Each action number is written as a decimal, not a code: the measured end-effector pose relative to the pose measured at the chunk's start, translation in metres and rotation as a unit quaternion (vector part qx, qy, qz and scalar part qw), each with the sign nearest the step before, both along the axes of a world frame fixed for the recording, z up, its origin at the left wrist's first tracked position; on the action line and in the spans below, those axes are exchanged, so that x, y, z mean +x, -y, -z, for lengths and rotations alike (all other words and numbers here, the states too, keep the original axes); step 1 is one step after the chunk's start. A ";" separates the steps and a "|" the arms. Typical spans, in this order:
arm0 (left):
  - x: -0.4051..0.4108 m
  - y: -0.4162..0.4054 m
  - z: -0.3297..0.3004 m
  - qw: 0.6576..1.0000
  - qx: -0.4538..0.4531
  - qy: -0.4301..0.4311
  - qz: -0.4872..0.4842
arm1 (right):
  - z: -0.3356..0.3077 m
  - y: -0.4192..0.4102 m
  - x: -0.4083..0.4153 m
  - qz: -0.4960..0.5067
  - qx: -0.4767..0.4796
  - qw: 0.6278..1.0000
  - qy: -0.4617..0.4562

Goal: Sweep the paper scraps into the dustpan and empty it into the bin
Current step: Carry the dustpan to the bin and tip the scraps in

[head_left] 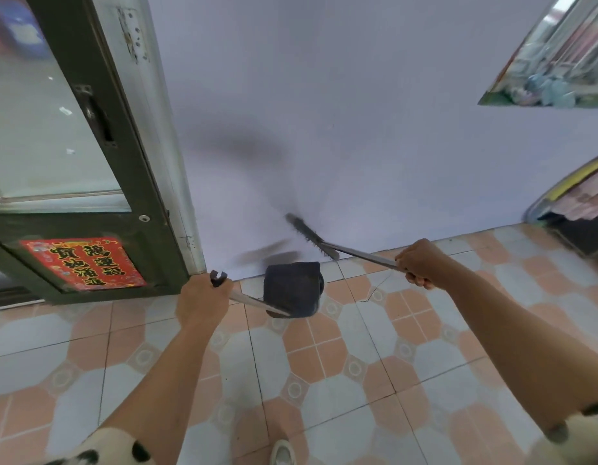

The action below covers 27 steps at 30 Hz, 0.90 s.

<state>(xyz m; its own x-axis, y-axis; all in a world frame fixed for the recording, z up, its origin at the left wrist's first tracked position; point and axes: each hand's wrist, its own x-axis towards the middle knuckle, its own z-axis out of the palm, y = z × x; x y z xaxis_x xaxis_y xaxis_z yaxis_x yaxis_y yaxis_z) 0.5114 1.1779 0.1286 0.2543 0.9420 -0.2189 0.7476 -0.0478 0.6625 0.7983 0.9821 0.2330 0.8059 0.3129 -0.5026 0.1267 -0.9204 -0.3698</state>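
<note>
The left hand [203, 302] has its grip closed round the long handle of the dark dustpan [292, 288], which hangs just above the tiled floor [341, 380] near the wall [324, 112] and beside the door [73, 162]. The right hand [420, 263] grips the broom [312, 236] by its handle, the bristle head raised against the wall, above the dustpan. No paper scraps can be made out.

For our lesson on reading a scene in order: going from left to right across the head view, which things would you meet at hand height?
Red paper sign with black characters on the door → left hand → dark square dustpan → dark brush head → right hand.
</note>
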 end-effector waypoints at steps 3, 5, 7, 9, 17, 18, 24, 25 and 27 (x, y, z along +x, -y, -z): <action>0.015 0.005 0.017 0.993 -0.062 0.058 -0.080 | 0.006 0.011 0.016 -0.004 -0.018 1.000 0.011; 0.025 0.008 0.026 0.981 -0.111 0.091 -0.133 | 0.012 0.016 0.027 -0.007 -0.034 0.999 0.015; 0.034 0.010 0.034 0.963 -0.161 0.118 -0.182 | 0.018 0.019 0.037 -0.010 -0.045 0.999 0.021; 0.043 0.013 0.042 0.941 -0.207 0.145 -0.225 | 0.025 0.023 0.050 0.003 -0.043 0.998 0.036; 0.065 0.030 0.064 0.837 -0.338 0.201 -0.381 | 0.037 0.025 0.066 0.015 -0.077 0.996 0.042; 0.067 0.032 0.069 0.822 -0.350 0.205 -0.399 | 0.040 0.025 0.068 0.027 -0.070 0.996 0.040; 0.077 0.034 0.095 0.756 -0.399 0.247 -0.455 | 0.056 0.023 0.074 0.049 -0.055 0.997 0.023; 0.078 0.033 0.098 0.752 -0.405 0.245 -0.459 | 0.059 0.022 0.075 0.049 -0.056 0.997 0.022; 0.080 0.031 0.104 0.737 -0.417 0.246 -0.471 | 0.062 0.020 0.077 0.049 -0.060 0.997 0.019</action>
<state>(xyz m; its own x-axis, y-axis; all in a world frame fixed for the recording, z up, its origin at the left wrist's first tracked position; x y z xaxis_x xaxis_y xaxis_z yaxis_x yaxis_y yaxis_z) 0.5912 1.1471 0.0247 -0.1837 0.3413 -0.9218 -0.1515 0.9168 0.3696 0.8749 0.9622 0.1713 0.8484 0.1713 -0.5008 0.0455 -0.9663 -0.2533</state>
